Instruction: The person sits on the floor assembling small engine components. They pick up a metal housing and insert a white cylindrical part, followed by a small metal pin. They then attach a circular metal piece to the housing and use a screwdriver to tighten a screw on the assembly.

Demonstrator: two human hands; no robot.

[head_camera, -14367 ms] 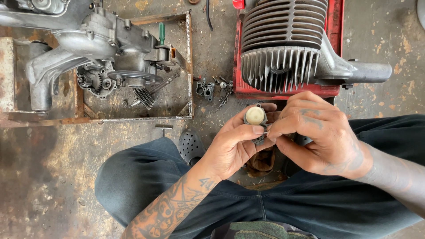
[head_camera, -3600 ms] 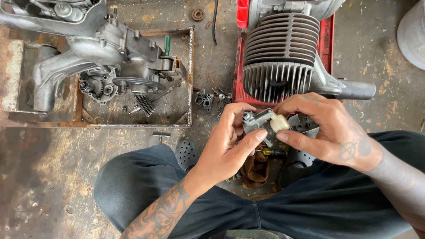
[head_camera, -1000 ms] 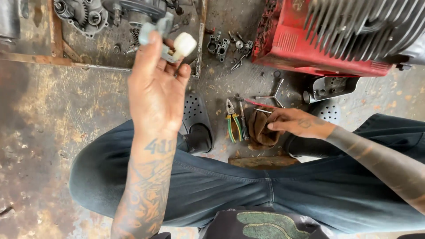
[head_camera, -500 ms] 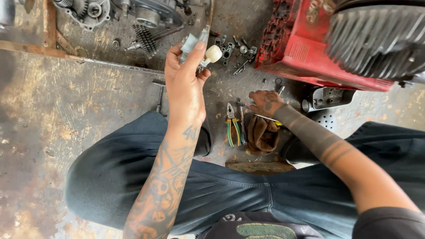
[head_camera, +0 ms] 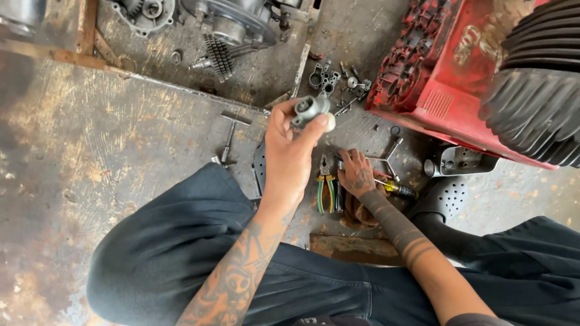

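My left hand is raised above my lap and grips a small grey metal engine part with a pale rounded piece at its end. My right hand reaches down to the floor between my legs. Its fingers rest among several hand tools there: green-handled pliers, a screwdriver with a yellow-and-red handle and a metal wrench. A brown rag lies under that wrist. Whether the right fingers grip a tool is hidden.
A red crate carries a finned engine cylinder at upper right. A wooden tray holds an engine case and a gear shaft. Small loose parts, a T-handle tool, a metal cover and black sandals lie on the stained floor.
My left hand has kept the grey part aloft and turned it. My right hand let go of the part earlier and has reached down onto the tools on the floor.
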